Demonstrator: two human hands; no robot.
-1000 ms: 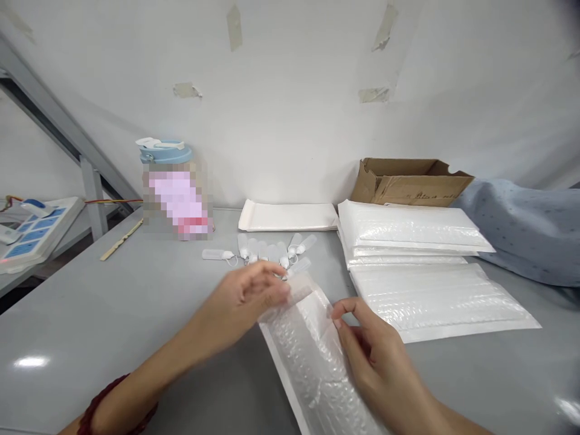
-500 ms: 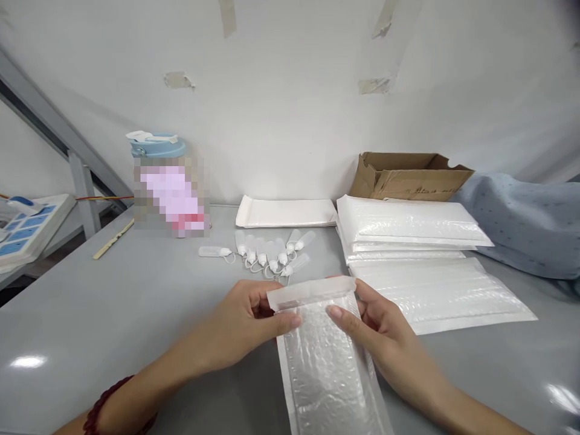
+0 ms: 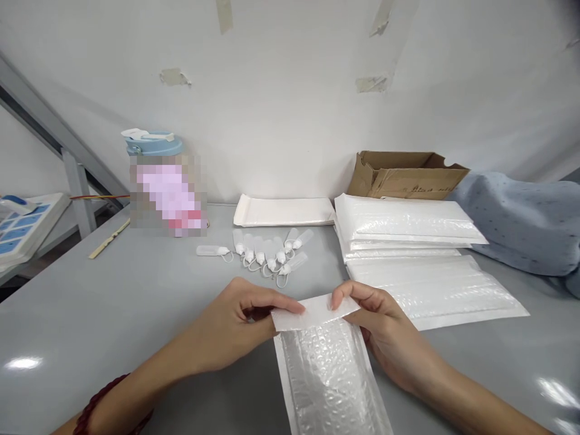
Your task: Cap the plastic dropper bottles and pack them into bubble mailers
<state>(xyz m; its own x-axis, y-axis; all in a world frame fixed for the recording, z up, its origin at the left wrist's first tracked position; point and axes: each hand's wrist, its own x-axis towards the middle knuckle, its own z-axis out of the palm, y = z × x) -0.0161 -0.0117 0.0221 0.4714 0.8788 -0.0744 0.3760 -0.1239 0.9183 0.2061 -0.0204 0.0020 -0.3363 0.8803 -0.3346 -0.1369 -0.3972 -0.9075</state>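
A white bubble mailer [image 3: 330,374] is held in front of me by its top end, its flap folded down over the front. My left hand [image 3: 247,323] grips the flap's left corner, index finger on top and thumb underneath. At the right corner, my right hand [image 3: 385,329] pinches the flap with the index finger bent onto it. Just beyond the mailer, several small clear squeeze bottles [image 3: 260,251] with white tethered caps lie in a cluster on the grey table [image 3: 181,302]. What the mailer contains is hidden.
Several more bubble mailers [image 3: 408,223] are stacked at the right. Another flat white mailer [image 3: 285,211] lies by the wall. Behind the stack stands an open cardboard box [image 3: 412,181], beside a light blue cloth [image 3: 521,223]. At the left are a blue-lidded container [image 3: 154,145] and a thin stick [image 3: 109,238].
The mailer's flap, upright before, is now folded down toward me. Both hands have shifted their fingers from the mailer's front onto the folded flap.
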